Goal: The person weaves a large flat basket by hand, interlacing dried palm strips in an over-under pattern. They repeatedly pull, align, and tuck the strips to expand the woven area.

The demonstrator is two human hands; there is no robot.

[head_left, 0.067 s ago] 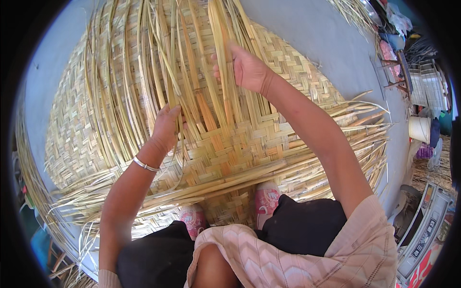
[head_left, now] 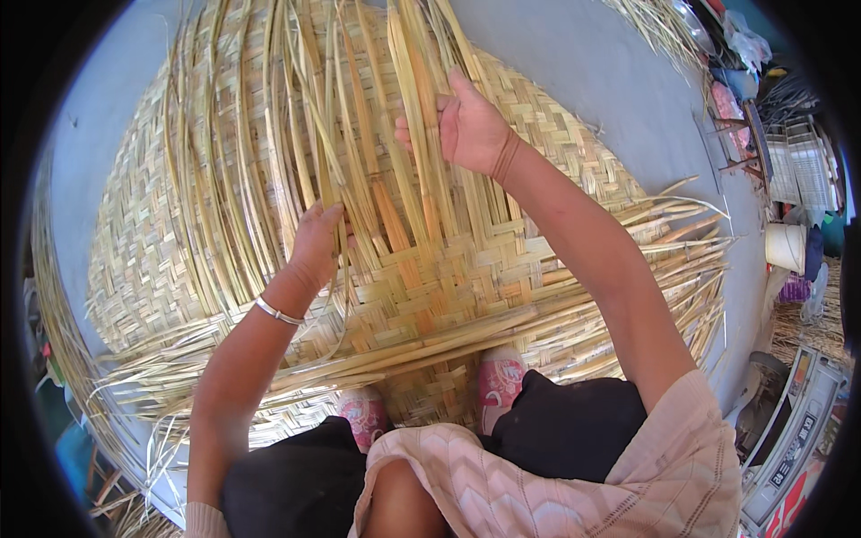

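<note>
A large woven mat [head_left: 574, 179] of flat, pale split-cane strips spreads on the floor around my feet. Long loose cane strips [head_left: 242, 170] run away from me over its far half, their near ends tucked into the weave. My right hand [head_left: 471, 125] has its fingers hooked behind a bundle of upright strips [head_left: 408, 72], palm partly showing and thumb raised apart from them. Lower and to the left, my left hand [head_left: 318, 240], with a pale bangle [head_left: 278, 311] on the wrist, closes around strips near the weave; its fingertips are partly hidden.
A sheaf of strips [head_left: 430, 341] lies crosswise just beyond my pink shoes [head_left: 363, 414]. More cane [head_left: 659, 31] lies at the far right. Along the right side stand a white bucket [head_left: 786, 247], a wooden stool [head_left: 753, 139] and a vehicle's front panel [head_left: 794, 448].
My right thumb has lifted away from the strips, and the hand has shifted slightly right. My left hand has moved very little, and the view has shifted slightly.
</note>
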